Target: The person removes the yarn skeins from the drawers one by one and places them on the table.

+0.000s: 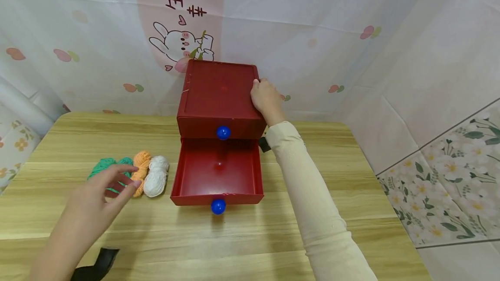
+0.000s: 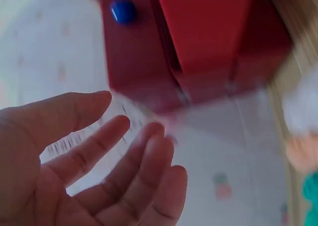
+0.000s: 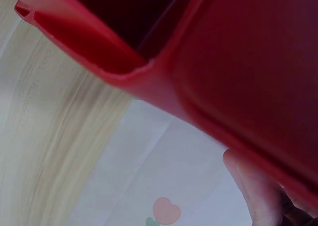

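A red two-drawer box (image 1: 220, 90) stands at the back of the table, with a blue knob on each drawer front. Its lower drawer (image 1: 216, 168) is pulled out and bare inside; the upper one is closed. My right hand (image 1: 267, 99) holds the box by the right edge of its top, and its curled fingers (image 3: 253, 186) show at that edge in the right wrist view. With fingers parted and loosely bent, my left hand (image 1: 97, 198) hovers holding nothing, overlapping the green yarn (image 1: 102, 166) and orange yarn (image 1: 141, 159). White yarn (image 1: 156, 177) lies beside the orange.
The wooden table (image 1: 312, 229) reaches back to a printed curtain (image 1: 297, 21). A black strip (image 1: 99, 263) shows below my left forearm, and a small black piece (image 1: 264, 144) sits under my right wrist. Flowered tiles (image 1: 449, 177) line the right side.
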The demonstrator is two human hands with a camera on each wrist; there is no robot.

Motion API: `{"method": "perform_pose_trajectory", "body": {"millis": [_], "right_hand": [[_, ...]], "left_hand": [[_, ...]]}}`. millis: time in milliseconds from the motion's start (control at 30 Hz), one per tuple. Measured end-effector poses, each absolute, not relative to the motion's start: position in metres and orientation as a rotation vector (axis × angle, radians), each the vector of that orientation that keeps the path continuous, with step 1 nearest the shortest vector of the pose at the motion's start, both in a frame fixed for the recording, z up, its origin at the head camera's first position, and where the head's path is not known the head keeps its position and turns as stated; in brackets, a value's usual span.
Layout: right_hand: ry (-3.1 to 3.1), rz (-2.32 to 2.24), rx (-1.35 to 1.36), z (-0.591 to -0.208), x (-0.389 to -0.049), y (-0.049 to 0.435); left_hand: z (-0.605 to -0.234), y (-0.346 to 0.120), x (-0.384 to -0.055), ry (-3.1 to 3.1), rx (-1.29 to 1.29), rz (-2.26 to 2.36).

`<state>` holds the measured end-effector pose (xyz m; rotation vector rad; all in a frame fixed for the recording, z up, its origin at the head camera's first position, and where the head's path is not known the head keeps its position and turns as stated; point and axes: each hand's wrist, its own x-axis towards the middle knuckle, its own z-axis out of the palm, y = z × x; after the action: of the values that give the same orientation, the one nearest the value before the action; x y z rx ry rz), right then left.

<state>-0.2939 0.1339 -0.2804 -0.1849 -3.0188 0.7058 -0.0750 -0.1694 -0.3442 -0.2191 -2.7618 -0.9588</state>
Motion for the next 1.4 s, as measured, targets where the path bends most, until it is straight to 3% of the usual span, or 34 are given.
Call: {"method": "perform_pose_trajectory", "body": {"millis": [333,733,1400], "right_hand": [[-3.019,0.704,-0.207,-0.281,-0.295,0.133],[-3.009,0.704,-0.202,-0.282,-0.295,0.133],[-3.023,0.683,-0.225,-0.281,-0.295,0.132]], "left_hand": [[-0.343,-0.100,-0.045,-2.886,-0.521,-1.002],[-0.371,-0.071,-0.044,-2.956,-0.705,-1.153],[-0.402,-0.054,-0.060,-2.762,-0.539,-1.340]]}}
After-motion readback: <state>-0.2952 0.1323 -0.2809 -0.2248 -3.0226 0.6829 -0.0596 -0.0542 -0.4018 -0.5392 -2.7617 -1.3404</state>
